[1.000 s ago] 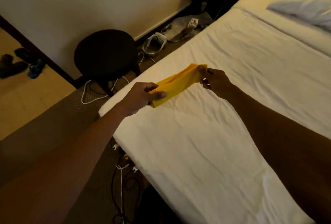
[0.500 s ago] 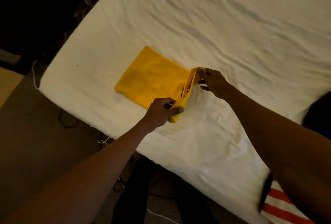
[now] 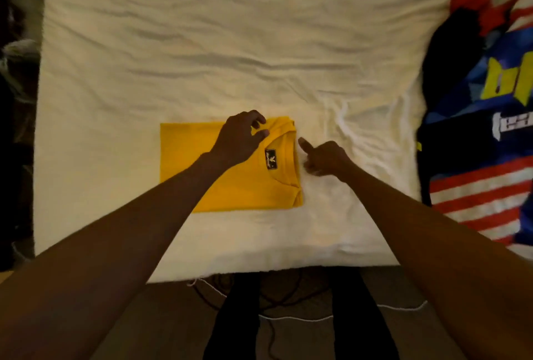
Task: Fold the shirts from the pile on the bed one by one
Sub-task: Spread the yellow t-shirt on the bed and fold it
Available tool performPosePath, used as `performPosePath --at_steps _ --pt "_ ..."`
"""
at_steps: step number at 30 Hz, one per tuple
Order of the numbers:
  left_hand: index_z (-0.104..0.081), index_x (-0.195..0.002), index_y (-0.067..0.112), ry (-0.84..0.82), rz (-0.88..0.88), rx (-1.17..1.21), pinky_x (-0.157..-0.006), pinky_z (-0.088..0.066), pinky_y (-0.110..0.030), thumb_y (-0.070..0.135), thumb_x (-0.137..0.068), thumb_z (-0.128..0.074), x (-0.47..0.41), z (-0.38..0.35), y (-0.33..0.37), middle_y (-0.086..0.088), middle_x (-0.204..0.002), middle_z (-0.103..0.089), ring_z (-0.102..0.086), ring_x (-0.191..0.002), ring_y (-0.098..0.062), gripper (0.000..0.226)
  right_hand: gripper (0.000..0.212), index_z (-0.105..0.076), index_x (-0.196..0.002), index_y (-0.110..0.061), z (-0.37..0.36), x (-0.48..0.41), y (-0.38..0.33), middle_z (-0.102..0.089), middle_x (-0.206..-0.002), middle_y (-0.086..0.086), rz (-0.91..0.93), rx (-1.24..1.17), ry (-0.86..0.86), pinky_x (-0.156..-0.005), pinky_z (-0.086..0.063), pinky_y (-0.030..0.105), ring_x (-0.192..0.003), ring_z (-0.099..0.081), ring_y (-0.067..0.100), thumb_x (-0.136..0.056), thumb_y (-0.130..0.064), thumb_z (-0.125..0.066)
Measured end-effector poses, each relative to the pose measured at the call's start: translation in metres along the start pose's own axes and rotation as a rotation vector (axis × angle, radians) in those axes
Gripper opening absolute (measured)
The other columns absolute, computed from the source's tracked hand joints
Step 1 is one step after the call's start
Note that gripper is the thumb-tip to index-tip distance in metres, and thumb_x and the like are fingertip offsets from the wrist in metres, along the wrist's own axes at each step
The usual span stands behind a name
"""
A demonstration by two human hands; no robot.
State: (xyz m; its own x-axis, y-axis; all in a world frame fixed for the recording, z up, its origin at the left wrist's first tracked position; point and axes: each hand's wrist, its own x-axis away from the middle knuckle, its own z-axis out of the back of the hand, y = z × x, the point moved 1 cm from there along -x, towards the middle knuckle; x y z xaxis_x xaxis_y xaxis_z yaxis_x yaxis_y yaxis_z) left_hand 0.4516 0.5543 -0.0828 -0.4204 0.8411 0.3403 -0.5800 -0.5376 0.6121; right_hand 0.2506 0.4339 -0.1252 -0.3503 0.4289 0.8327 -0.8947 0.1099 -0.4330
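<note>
A yellow shirt lies folded into a flat rectangle on the white bed sheet, its collar and black label facing up at the right end. My left hand is over the collar's far corner, with thumb and fingertips pinching the cloth there. My right hand sits on the sheet just right of the shirt, thumb sticking out and fingers loosely curled, holding nothing. The pile of shirts, with blue, black and red-and-white striped cloth, lies at the bed's right side.
The bed's near edge runs across the lower part of the view. Below it are my dark-clothed legs and white and dark cables on the brown floor. Dark clutter shows past the bed's left edge.
The yellow shirt went from held in the air to laid down flat and folded on the sheet. My right hand let go of it. The view swung to look straight down.
</note>
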Motion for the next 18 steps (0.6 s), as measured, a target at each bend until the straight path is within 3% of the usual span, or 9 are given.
performPosePath --at_steps 2,4,6,8,10,14,18 --pt "-0.057 -0.132 0.015 -0.109 -0.099 -0.092 -0.096 -0.044 -0.038 0.037 -0.094 -0.067 -0.022 0.001 0.002 -0.009 -0.131 -0.057 -0.052 -0.120 -0.027 0.045 0.059 -0.066 -0.127 -0.014 -0.016 0.009 0.014 -0.076 -0.088 0.008 -0.051 0.082 0.014 -0.076 -0.057 0.027 -0.077 -0.074 0.021 -0.090 -0.059 -0.058" --pt "-0.046 -0.145 0.017 -0.217 -0.119 -0.145 -0.107 -0.037 -0.043 0.044 -0.095 -0.063 -0.043 -0.006 0.004 -0.008 -0.148 -0.045 -0.042 -0.135 -0.029 0.059 0.073 -0.076 -0.093 -0.003 -0.030 0.025 0.023 -0.075 -0.076 0.009 -0.132 -0.033 0.045 -0.075 -0.056 0.028 -0.070 -0.073 0.022 -0.084 -0.072 -0.054" --pt "-0.036 -0.153 0.018 -0.363 -0.117 -0.185 -0.113 -0.032 -0.047 0.049 -0.095 -0.060 -0.059 -0.018 0.005 -0.007 -0.158 -0.035 -0.033 -0.143 -0.029 0.070 0.077 -0.076 -0.078 0.000 -0.046 0.039 0.031 -0.075 -0.073 0.009 -0.145 -0.067 0.086 -0.078 -0.053 0.028 -0.070 -0.072 0.022 -0.083 -0.074 -0.054" --pt "-0.028 -0.156 0.018 -0.472 -0.116 -0.234 -0.116 -0.029 -0.049 0.052 -0.092 -0.063 -0.070 -0.028 0.006 -0.005 -0.162 -0.027 -0.027 -0.147 -0.030 0.080 0.073 -0.074 -0.076 0.002 -0.062 0.051 0.041 -0.073 -0.074 0.012 -0.104 -0.117 0.152 -0.081 -0.052 0.031 -0.073 -0.069 0.023 -0.081 -0.069 -0.061" --pt "-0.026 -0.156 0.016 -0.525 -0.128 -0.288 -0.117 -0.028 -0.049 0.050 -0.089 -0.068 -0.078 -0.034 0.008 -0.008 -0.163 -0.024 -0.026 -0.147 -0.031 0.086 0.062 -0.072 -0.085 -0.001 -0.079 0.061 0.049 -0.071 -0.083 0.013 -0.053 -0.177 0.233 -0.076 -0.049 0.033 -0.080 -0.065 0.022 -0.076 -0.063 -0.073" --pt "-0.040 -0.149 0.013 -0.636 -0.129 -0.280 -0.110 -0.038 -0.044 0.036 -0.083 -0.079 -0.098 -0.030 0.018 -0.013 -0.155 -0.036 -0.038 -0.139 -0.034 0.080 0.056 -0.070 -0.101 -0.013 -0.104 0.066 0.055 -0.068 -0.092 0.002 -0.037 -0.349 0.308 -0.065 -0.042 0.026 -0.085 -0.061 0.016 -0.067 -0.054 -0.084" --pt "-0.044 -0.147 0.015 -0.777 0.024 -0.142 -0.098 -0.044 -0.043 0.013 -0.082 -0.080 -0.116 -0.022 0.021 -0.012 -0.151 -0.043 -0.042 -0.136 -0.034 0.074 0.055 -0.065 -0.079 0.002 -0.109 0.057 0.055 -0.058 -0.071 0.008 -0.047 -0.443 0.250 -0.058 -0.036 0.028 -0.066 -0.054 0.016 -0.066 -0.047 -0.087"
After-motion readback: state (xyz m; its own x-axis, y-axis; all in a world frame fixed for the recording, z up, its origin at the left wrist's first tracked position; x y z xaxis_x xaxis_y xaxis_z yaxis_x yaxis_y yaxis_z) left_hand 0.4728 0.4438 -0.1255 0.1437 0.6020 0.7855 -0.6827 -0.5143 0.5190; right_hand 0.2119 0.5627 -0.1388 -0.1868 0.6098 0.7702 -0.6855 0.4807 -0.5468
